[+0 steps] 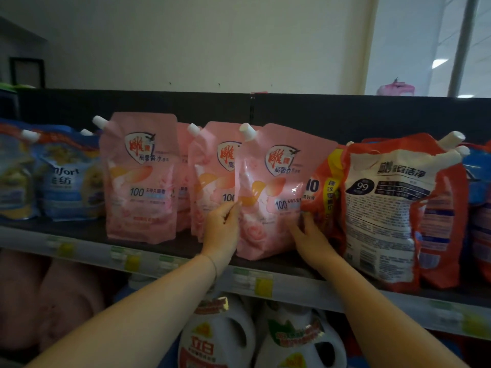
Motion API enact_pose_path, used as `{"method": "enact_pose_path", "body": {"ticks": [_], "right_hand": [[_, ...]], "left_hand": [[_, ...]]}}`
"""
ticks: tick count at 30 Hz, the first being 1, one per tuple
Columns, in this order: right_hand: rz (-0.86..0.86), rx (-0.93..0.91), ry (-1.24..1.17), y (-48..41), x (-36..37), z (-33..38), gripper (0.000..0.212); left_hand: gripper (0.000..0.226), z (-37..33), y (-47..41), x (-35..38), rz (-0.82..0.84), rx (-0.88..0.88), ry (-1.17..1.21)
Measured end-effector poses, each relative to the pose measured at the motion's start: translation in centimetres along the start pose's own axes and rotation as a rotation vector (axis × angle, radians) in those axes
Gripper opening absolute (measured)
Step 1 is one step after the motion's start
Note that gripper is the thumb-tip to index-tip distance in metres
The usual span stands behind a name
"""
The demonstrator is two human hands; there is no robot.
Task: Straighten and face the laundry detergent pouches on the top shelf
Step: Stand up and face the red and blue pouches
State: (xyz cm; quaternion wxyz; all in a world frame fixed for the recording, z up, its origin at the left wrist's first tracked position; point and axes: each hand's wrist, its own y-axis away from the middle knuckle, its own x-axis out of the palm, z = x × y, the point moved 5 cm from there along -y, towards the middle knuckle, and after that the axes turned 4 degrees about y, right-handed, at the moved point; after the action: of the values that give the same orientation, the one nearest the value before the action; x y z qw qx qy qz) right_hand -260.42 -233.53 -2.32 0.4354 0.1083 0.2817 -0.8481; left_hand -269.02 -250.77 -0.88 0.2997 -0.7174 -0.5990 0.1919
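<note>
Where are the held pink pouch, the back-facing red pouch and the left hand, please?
held pink pouch (276,187): head view, front panel.
back-facing red pouch (382,221): head view, white label.
left hand (220,232): head view, its back.

**A:** Where is there room around the front pink pouch (276,192)?

**B:** At twelve o'clock there is open air above the caps, in front of the dark back panel (345,115). At seven, a bare strip of shelf (148,251) runs before the pouches.

**A:** And the sides?

**B:** Tight. At three, a red pouch (322,187) touches it, and the right hand (310,240) holds that edge. At nine, a second pink pouch (212,176) stands just behind, with the left hand (221,229) gripping there.

**A:** Below?

**B:** At six comes the shelf lip, then bottles (218,341).
</note>
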Motion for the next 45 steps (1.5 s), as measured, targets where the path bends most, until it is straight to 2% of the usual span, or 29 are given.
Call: {"method": "enact_pose_path", "body": {"ticks": [2, 7, 11, 13, 15, 16, 17, 18, 19, 20, 22, 24, 25, 27, 30, 35, 40, 45], "right_hand": [[0.053, 0.001, -0.083, 0.1, 0.1, 0.4, 0.056], [0.072, 0.061, -0.090, -0.3, 1.0, 1.6, 0.064], [0.034, 0.042, -0.017, -0.7, 3.9, 3.6, 0.092], [0.031, 0.043, 0.013, -0.4, 5.6, 4.5, 0.093], [-0.044, 0.042, 0.043, 0.3, 6.9, 5.8, 0.090], [-0.109, 0.025, 0.098, 0.6, 7.2, 6.4, 0.095], [-0.177, 0.002, 0.211, 1.0, 7.4, 7.1, 0.109], [-0.221, -0.020, 0.372, 1.5, 7.6, 7.7, 0.122], [-0.251, -0.072, 0.553, 1.7, 8.0, 8.0, 0.125], [-0.279, -0.161, 0.729, 2.0, 8.3, 8.3, 0.118], [-0.285, -0.419, 0.965, 2.6, 9.1, 8.4, 0.090], [-0.162, -0.589, 1.064, 2.4, 9.6, 7.7, 0.067], [-0.076, -0.609, 1.091, 2.1, 9.6, 7.2, 0.063], [0.098, -0.590, 1.137, 1.4, 9.5, 6.7, 0.071], [0.216, -0.577, 1.202, 0.4, 9.1, 7.0, 0.096], [0.210, -0.530, 1.283, -1.1, 9.9, 6.5, 0.100], [0.209, -0.451, 1.286, -2.4, 10.8, 6.6, 0.099], [0.209, -0.444, 1.243, -1.6, 10.8, 6.7, 0.103]], "left_hand": [[0.032, -0.1, -0.3, -0.6, 0.009, -0.010, 0.012], [0.028, 0.2, -1.9, -2.8, -0.070, -0.042, 0.051], [0.028, -0.6, -3.5, -4.5, -0.157, -0.098, 0.040], [0.028, -0.9, -4.4, -5.7, -0.186, -0.117, -0.007], [0.019, -0.5, -4.8, -6.9, -0.184, -0.111, -0.102], [0.021, -0.2, -4.9, -7.4, -0.180, -0.083, -0.138], [0.027, 0.0, -4.9, -8.0, -0.178, -0.036, -0.168], [0.037, -0.1, -4.8, -8.5, -0.181, 0.029, -0.204], [0.046, -0.2, -4.6, -9.0, -0.175, 0.116, -0.259], [0.054, -0.4, -4.4, -9.2, -0.139, 0.226, -0.349], [0.076, -0.4, -3.8, -9.2, 0.051, 0.486, -0.599], [0.086, 0.3, -3.3, -8.9, 0.304, 0.656, -0.799], [0.087, 0.7, -3.3, -8.9, 0.393, 0.711, -0.875], [0.094, 1.4, -4.0, -9.1, 0.493, 0.761, -1.013], [0.114, 2.0, -5.3, -9.1, 0.604, 0.752, -1.163], [0.121, 3.5, -7.0, -8.9, 0.612, 0.813, -1.274], [0.124, 4.5, -8.2, -8.3, 0.609, 0.741, -1.377], [0.122, 4.0, -7.7, -8.6, 0.643, 0.717, -1.349]]}}
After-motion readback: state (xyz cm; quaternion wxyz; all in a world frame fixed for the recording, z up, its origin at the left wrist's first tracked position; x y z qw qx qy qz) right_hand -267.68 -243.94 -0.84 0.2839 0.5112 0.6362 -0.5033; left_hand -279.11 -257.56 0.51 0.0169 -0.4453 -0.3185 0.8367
